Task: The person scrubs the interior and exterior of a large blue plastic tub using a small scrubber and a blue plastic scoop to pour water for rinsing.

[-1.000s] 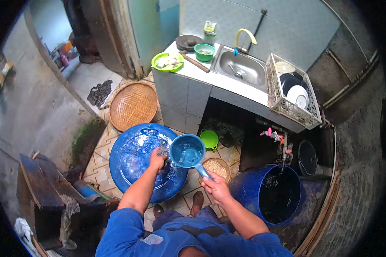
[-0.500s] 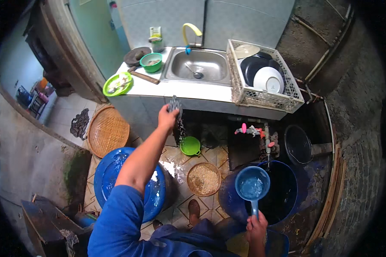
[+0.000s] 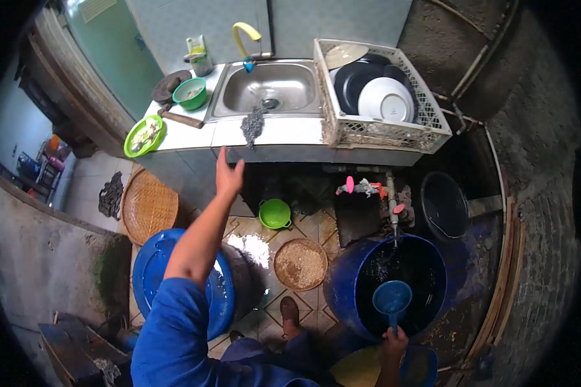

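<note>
My left hand (image 3: 228,175) reaches out in front of the counter, fingers apart with nothing in them. Just beyond its fingertips, a wet-looking grey rag (image 3: 253,126) lies bunched on the white counter (image 3: 229,134), at the front of the sink (image 3: 271,91). At the lower right, my right hand (image 3: 394,340) is closed round the handle of a blue water dipper (image 3: 392,297). The dipper's bowl is over the dark water inside a large blue barrel (image 3: 343,290); whether it touches the water I cannot tell. A tap (image 3: 394,219) stands over the barrel's far side.
A white crate (image 3: 387,137) of dishes stands right of the sink. Green bowls, a plate of scraps (image 3: 146,135) and a wooden-handled tool (image 3: 182,119) sit left. A lidded blue drum (image 3: 150,271), a round tray of grains (image 3: 301,264) and a green basin (image 3: 275,213) are below.
My left hand has let go of the grey rag, which was dripping in its grip and now lies on the counter. My right hand has lowered the dipper over the barrel.
</note>
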The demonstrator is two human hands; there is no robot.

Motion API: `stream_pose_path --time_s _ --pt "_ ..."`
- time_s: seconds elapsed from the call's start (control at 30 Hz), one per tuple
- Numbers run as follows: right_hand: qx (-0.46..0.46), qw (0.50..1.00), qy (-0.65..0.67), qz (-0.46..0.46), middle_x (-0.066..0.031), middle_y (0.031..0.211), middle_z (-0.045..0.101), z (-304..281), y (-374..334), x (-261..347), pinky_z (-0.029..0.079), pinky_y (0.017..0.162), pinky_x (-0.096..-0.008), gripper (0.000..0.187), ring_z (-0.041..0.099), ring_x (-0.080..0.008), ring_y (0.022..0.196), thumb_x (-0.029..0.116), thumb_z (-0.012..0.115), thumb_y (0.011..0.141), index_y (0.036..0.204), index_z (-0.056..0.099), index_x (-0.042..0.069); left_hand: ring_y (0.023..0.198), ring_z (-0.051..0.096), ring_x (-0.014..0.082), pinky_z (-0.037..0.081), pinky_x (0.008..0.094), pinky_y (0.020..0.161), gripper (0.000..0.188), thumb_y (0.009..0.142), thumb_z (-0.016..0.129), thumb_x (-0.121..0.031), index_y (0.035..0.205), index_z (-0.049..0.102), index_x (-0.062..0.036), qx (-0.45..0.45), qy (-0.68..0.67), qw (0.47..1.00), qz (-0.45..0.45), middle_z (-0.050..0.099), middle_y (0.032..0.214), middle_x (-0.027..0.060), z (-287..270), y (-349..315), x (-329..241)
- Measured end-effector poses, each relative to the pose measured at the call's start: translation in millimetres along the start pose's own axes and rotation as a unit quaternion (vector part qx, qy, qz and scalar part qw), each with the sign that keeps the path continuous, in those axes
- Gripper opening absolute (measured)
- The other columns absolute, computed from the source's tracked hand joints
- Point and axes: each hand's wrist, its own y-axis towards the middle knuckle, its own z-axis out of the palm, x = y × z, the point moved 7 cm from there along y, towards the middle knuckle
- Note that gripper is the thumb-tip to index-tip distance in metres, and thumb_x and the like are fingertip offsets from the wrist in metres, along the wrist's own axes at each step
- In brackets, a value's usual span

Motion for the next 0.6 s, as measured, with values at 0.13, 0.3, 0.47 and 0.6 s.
stream_pose_path --time_s 0.13,0.3,0.47,0.6 --pt "0.056 0.973 -0.218 -0.046 -0.0034 0.072 0.059 36 54 -43 0.043 0.058 -0.0317 0.006 0.054 -0.0162 0.063 0.007 0.063 0.091 0.091 0.060 0.002 0.141 0.024 0.0470 0.024 0.0520 0.115 0.083 0.081 0.074 -0.034 0.149 0.033 -0.0112 0.074 0.267 0.961 -0.011 0.031 0.151 0.0268 -63 -150 119" --pt "0.017 0.949 -0.302 -0.090 -0.0029 0.069 0.058 2 143 -110 0.042 0.053 -0.0310 0.014 0.053 -0.0152 0.056 0.013 0.064 0.090 0.095 0.062 0.000 0.148 -0.007 0.0423 0.015 0.0703 0.109 0.109 0.074 0.075 -0.057 0.156 0.006 -0.0382 0.282 0.343 0.827 -0.344 -0.008 0.163 0.0138 -86 -319 166" --pt "0.097 0.970 -0.091 0.202 0.0037 0.069 0.057 68 84 -60 0.029 0.037 -0.0232 0.020 0.042 -0.0046 0.048 0.022 0.060 0.096 0.112 0.058 0.010 0.149 -0.008 0.0399 0.016 0.0711 0.108 0.109 0.079 0.074 -0.050 0.156 -0.001 -0.0356 0.321 0.374 0.786 -0.372 -0.015 0.162 0.0126 -153 -395 188" --pt "-0.003 0.981 0.083 0.178 0.0001 0.080 0.059 30 50 3 0.030 0.037 -0.0238 0.039 0.041 -0.0056 0.047 0.022 0.058 0.099 0.132 0.048 0.004 0.149 -0.006 0.0390 0.015 0.0697 0.110 0.098 0.086 0.069 -0.042 0.156 0.000 -0.0337 0.339 0.364 0.803 -0.328 -0.012 0.163 0.0136 -125 -394 175"
